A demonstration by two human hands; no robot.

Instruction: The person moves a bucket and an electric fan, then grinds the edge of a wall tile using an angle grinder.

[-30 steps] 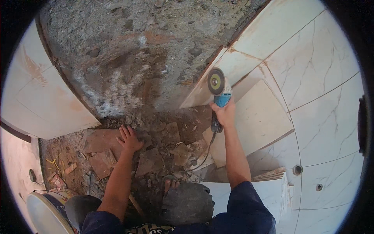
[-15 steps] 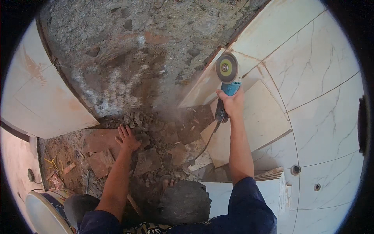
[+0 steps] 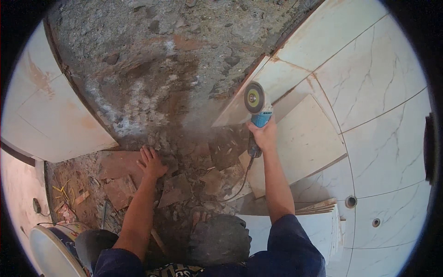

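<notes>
My right hand [image 3: 264,134] is wrapped round the body of a blue and black angle grinder [image 3: 261,119]. Its disc [image 3: 253,98], dark with a yellow-green centre, sits over the edge strip of light wall tile [image 3: 244,97] that borders the bare masonry. Pale dust hangs in the air left of the disc. From the tool's lower end a dark cord [image 3: 244,179] curves down to the rubble. Fingers spread, my left hand [image 3: 152,164] rests flat on a reddish broken slab [image 3: 121,164] and holds nothing.
Rough grey masonry [image 3: 138,60] fills the far side. Broken tile pieces [image 3: 175,190] and rubble cover the ground before my knees. A loose cream tile [image 3: 309,138] leans at the right wall, near stacked white tiles [image 3: 318,224]. A white bucket [image 3: 50,251] stands at the lower left.
My right hand has carried the grinder left and a little toward me along the tile edge. The dust left of the disc has spread. My left hand stays in place.
</notes>
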